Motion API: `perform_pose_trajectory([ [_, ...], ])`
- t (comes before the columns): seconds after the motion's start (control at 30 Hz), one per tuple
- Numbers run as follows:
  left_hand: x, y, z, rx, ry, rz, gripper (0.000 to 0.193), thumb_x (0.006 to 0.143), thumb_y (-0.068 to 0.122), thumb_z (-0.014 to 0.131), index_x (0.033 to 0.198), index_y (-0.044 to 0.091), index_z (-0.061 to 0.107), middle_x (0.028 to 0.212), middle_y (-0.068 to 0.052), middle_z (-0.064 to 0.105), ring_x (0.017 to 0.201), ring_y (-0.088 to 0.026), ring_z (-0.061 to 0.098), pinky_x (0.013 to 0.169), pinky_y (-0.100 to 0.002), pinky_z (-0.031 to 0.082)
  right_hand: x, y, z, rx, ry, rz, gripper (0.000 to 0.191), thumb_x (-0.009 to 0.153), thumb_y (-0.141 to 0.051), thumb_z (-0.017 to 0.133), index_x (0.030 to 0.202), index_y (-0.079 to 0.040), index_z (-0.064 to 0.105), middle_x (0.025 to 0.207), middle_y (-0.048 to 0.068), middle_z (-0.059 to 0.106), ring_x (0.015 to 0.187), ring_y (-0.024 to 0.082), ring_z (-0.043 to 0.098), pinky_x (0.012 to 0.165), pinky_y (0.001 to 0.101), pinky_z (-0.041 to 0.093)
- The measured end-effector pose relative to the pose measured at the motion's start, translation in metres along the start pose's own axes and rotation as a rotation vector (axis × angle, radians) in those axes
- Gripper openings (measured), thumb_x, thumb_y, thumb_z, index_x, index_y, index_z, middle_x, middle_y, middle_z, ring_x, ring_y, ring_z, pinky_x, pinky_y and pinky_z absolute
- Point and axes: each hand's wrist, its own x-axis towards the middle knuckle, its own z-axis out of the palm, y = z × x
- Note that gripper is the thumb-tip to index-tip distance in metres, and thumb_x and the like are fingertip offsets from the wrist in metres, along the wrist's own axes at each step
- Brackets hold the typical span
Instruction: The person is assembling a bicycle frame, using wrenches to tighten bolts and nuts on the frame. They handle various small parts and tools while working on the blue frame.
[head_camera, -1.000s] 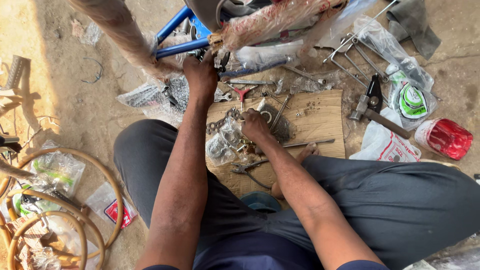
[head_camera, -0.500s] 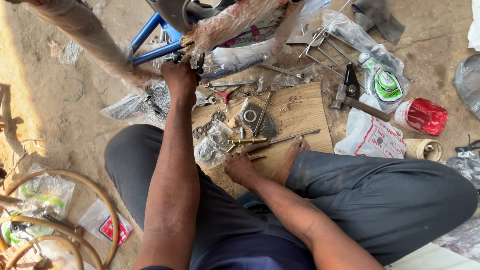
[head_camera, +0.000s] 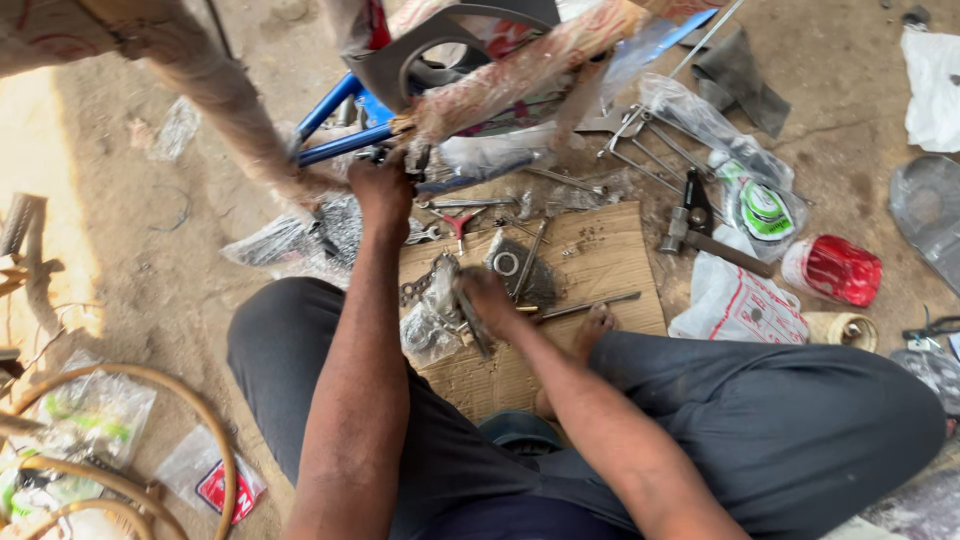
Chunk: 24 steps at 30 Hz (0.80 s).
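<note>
Left hand clenched on blue metal bicycle frame; right hand pinching slim metal tool over brown cardboard sheet. Best held steady, grip firm.

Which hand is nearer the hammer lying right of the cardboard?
Right. The right hand is over the cardboard, closer to the hammer; the left hand grips the bike frame, farther away.

Left hand outstretched, right hand closed
</note>
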Motion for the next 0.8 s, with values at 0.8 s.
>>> perform_pose_trajectory([
  [0.8,-0.005,0.002,0.01,-0.003,0.053,0.0,0.025,0.09,0.003,0.064,0.068,0.004,0.052,0.057,-0.002,0.053,0.043,-0.011,0.047,0.037,-0.032,0.033,-0.066,-0.17,-0.093,-0.003,-0.221,0.053,0.044,0.1,-0.027,0.058,0.138,-0.005,0.052,0.125,0.014,0.06,0.112,0.024,0.066,0.082,0.0475,0.063],
])
